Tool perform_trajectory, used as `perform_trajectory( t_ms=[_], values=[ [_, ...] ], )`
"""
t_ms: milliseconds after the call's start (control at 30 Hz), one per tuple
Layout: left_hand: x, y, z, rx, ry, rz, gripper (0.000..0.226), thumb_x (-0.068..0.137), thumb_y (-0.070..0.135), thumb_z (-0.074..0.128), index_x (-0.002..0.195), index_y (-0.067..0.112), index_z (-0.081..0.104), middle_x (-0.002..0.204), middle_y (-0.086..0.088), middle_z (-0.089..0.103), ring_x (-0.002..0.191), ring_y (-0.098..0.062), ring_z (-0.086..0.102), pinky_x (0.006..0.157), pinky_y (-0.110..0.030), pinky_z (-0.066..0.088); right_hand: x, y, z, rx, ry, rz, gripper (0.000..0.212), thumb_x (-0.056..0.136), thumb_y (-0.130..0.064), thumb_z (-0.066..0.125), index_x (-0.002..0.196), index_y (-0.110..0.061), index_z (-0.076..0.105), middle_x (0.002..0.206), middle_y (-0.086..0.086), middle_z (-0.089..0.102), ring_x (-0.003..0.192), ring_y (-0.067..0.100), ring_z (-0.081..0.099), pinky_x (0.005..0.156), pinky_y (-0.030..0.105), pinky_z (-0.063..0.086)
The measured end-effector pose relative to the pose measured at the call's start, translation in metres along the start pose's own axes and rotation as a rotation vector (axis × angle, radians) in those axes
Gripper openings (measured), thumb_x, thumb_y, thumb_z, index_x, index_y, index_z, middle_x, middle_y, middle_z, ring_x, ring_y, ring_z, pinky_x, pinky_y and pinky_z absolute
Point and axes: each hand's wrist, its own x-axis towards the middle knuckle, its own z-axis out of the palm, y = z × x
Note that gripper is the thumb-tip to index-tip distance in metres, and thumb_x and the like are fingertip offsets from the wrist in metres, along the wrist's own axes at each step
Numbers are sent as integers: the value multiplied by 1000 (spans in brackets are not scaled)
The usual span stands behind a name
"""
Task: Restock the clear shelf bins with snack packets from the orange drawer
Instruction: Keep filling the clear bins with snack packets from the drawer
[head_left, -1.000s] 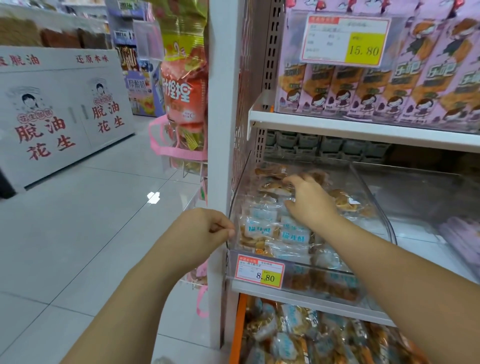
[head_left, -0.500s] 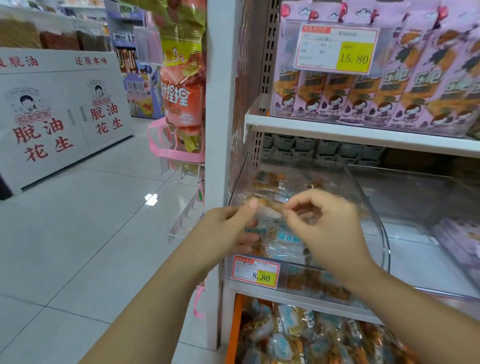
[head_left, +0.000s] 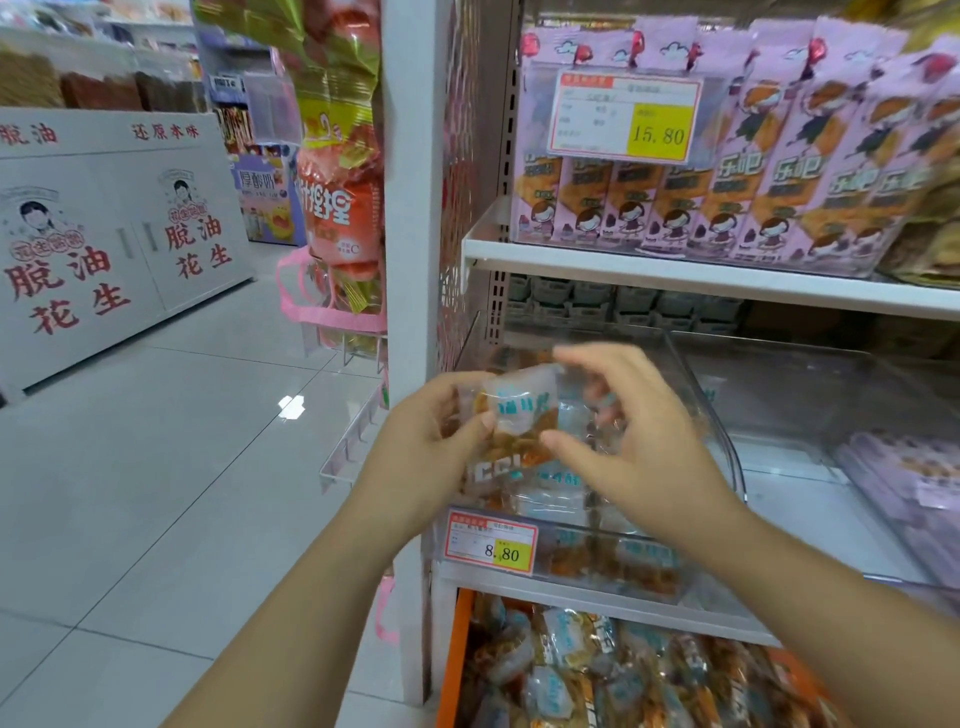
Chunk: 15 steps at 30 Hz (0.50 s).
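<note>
A snack packet (head_left: 519, 410) was held up in front of the clear bin (head_left: 730, 457), above its front wall and not yet inside. It was pinched at its left edge by the left hand (head_left: 431, 452). The right hand (head_left: 644, 447) was curled round its right side, with the thumb at the lower edge and the forefinger at the upper corner.

The step in hand was judged to be the placing of this packet in the bin. It would best be carried over the front wall, printed face up. It should then be laid flat on the stacked packets (head_left: 550, 483) already there, so that nothing slid down behind the price label (head_left: 491, 543). One hand could then be freed for the orange drawer (head_left: 457, 649) below, where more stock was seen.

Both hands and the packet were smeared by motion. The print could not be read, and the firmness of the right hand's hold could not be judged. The back of the bin was screened by the hands and by glare. The drawer was cut off at the lower edge.
</note>
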Motion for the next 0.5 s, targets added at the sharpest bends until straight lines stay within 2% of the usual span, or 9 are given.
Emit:
perform_trajectory(
  t_ms=[67, 100, 200, 233, 333, 433, 500],
  values=[
    [-2, 0, -2, 85, -35, 48, 32, 92, 6, 58, 104, 36, 61, 98, 10, 71, 94, -5, 67, 82, -21, 52, 19, -5, -6, -57, -136, 10, 68, 80, -25, 72, 135, -43, 36, 135, -17, 41, 121, 0, 41, 102, 23, 34],
    [-2, -2, -3, 112, -28, 70, 34, 92, 6, 57, 104, 38, 61, 98, 10, 71, 94, -6, 67, 82, -22, 53, 27, -7, -6, -99, -207, -1, 65, 81, -24, 72, 136, -40, 40, 135, -15, 46, 119, 1, 44, 101, 23, 36],
    [0, -4, -6, 184, 55, 134, 39, 92, 7, 58, 105, 43, 61, 99, 13, 70, 95, -8, 66, 84, -29, 55, 39, -7, 1, -171, -278, -12, 37, 80, -25, 73, 115, -30, 60, 106, -15, 63, 84, 1, 57, 80, 23, 45],
    [0, -3, -8, 211, 105, 151, 39, 91, 7, 59, 105, 43, 61, 100, 16, 69, 96, -3, 65, 84, -24, 54, 40, -5, 4, -153, -249, 13, 32, 80, -25, 73, 109, -29, 61, 99, -17, 62, 81, 2, 57, 78, 23, 44],
    [-2, 0, -17, 301, 249, 217, 34, 91, 6, 59, 107, 36, 62, 99, 20, 65, 94, 6, 61, 79, -5, 47, 39, 8, 16, 1, -162, 179, 27, 79, -24, 75, 101, -30, 59, 97, -20, 59, 95, 1, 55, 85, 19, 41],
    [-4, -2, -23, 419, 248, 203, 27, 90, 7, 60, 102, 31, 65, 94, 18, 65, 87, 6, 60, 75, -3, 44, 32, 23, 31, 137, -211, 341, 29, 79, -22, 76, 98, -30, 57, 97, -19, 57, 101, 3, 54, 85, 21, 40],
    [-3, -5, -24, 526, 164, 128, 23, 91, 11, 60, 101, 30, 67, 92, 18, 66, 86, 3, 61, 78, -9, 47, 26, 30, 39, 75, -289, 370, 30, 78, -23, 76, 103, -28, 59, 98, -15, 56, 102, 6, 53, 84, 20, 38]
  ],
)
